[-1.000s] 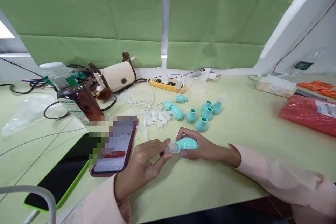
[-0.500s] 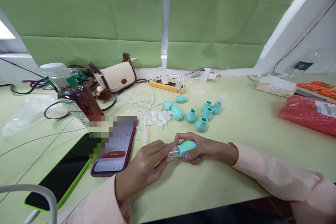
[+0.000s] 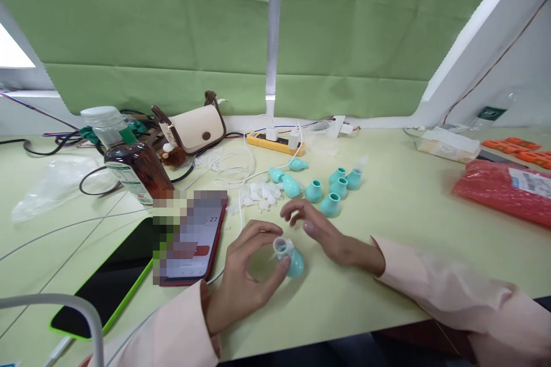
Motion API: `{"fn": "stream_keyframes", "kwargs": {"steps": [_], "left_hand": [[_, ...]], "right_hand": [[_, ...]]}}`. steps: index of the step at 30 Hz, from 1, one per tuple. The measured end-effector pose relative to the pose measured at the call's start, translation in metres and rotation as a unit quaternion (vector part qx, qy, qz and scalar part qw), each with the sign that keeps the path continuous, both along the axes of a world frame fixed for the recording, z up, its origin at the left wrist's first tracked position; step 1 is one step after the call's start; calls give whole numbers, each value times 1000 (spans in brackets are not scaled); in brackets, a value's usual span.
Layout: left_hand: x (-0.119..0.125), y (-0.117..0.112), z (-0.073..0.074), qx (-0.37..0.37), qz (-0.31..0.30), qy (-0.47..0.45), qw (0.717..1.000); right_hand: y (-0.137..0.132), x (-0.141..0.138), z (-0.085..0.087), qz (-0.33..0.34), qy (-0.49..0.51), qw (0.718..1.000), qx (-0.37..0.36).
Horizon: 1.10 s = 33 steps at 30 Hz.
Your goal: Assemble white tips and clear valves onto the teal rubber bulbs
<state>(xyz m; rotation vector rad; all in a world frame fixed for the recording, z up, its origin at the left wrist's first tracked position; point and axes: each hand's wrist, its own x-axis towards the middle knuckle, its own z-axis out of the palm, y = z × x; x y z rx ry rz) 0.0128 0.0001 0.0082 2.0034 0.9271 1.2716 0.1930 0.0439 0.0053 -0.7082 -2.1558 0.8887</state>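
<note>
My left hand [image 3: 247, 275] pinches a teal squeeze bulb [image 3: 296, 265] between thumb and fingers. A clear plastic collar [image 3: 282, 245] sits on the bulb's neck, its round opening tilted up toward me. Beyond it, my right hand [image 3: 321, 232] hovers with bent fingers apart and nothing in them. Its fingertips are close to a pile of small translucent white pieces [image 3: 260, 194]. Behind that hand stand several open-necked teal bulbs [image 3: 330, 205]; one teal bulb [image 3: 354, 180] has a clear piece at its neck. More teal bulbs [image 3: 291, 186] lie on their sides by the pile.
On the left are a red-cased phone [image 3: 202, 235], a green-cased phone [image 3: 107, 278] and a dark bottle [image 3: 138, 169]. A cream handbag [image 3: 198, 129] and yellow power strip [image 3: 275, 143] with white cables stand behind. A red package [image 3: 495, 189] lies at right.
My right hand has let go of the teal bulb and moved up toward the white pieces. The bulb now stays in my left hand, turned so its clear opening faces up.
</note>
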Motion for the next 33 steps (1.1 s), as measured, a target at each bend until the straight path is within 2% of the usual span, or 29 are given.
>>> {"fn": "stream_keyframes", "kwargs": {"steps": [2,5,7,10,15,22,27,29,31,33], "left_hand": [[0,-4,-2,6,-25,35,999],[0,-7,-5,-49,-56,102,992],[-1,-8,-5,-79,-62,130,986],[0,-10,-1,-104,-58,155,981],[0,-11,4,-134,-64,163,975],[2,-9,3,-153,-36,175,972],[3,-8,0,-170,-28,161,972],[3,-7,-1,-171,-23,150,974],[2,-6,-3,-171,-6,136,976],[2,-4,-5,-178,5,119,977]], "right_hand": [[17,0,-6,-69,-70,991,96],[39,-5,-18,-138,-220,947,189],[46,-10,-22,-161,-296,918,208],[49,-19,-24,-192,-355,890,210],[52,-28,-25,-230,-371,878,198],[49,-34,-23,-246,-334,890,188],[53,-39,-26,-180,-219,946,155],[56,-40,-27,-180,-176,957,144],[55,-37,-21,-191,-151,959,146],[49,-31,-10,-193,-78,973,104]]}}
